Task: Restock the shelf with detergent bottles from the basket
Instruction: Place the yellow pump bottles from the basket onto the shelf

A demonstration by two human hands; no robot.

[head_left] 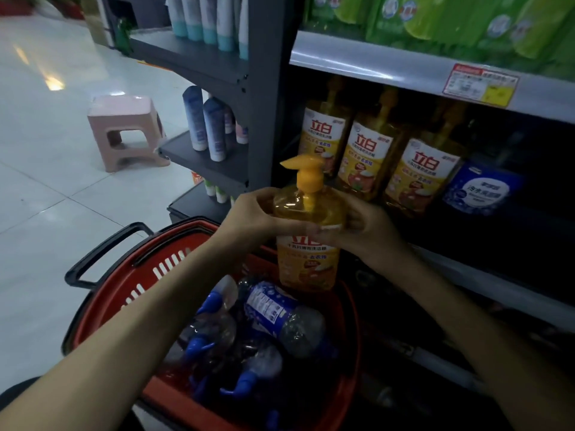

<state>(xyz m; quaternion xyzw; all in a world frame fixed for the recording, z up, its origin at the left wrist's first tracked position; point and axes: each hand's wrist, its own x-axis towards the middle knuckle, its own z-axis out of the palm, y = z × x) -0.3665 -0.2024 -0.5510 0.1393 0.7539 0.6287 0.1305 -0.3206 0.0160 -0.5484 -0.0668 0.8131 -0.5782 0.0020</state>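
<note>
A shop aisle, with pale glossy floor tiles (46, 197) and dark metal shelving under dim light. The left grip (252, 213) and the right grip (367, 228) both curl round the shoulders of a yellow detergent bottle (308, 265), one on each side. The bottle stands upright between them with its orange pump (306, 172) on top.

Straight below the two grips sits the red basket (102, 306), black handle at its left. The held bottle's base is over the basket's far rim; I cannot tell whether it touches. Deeper in the basket, nearer the person than the grips, several clear bottles with blue pumps and labels (280, 312) lie on their sides in a heap.

Just beyond the grips, on the shelf (466, 250), three matching yellow bottles (364, 160) stand in a row, touching side by side. A blue-labelled bottle (479, 188) stands right of them. Above the grips, green packs (435, 20) fill the upper shelf, whose edge carries a price tag (480, 84).

Well out to the left of the left grip, a pink stool (124, 132) stands on the floor. White tubes (205, 126) stand on the end shelves beside it.
</note>
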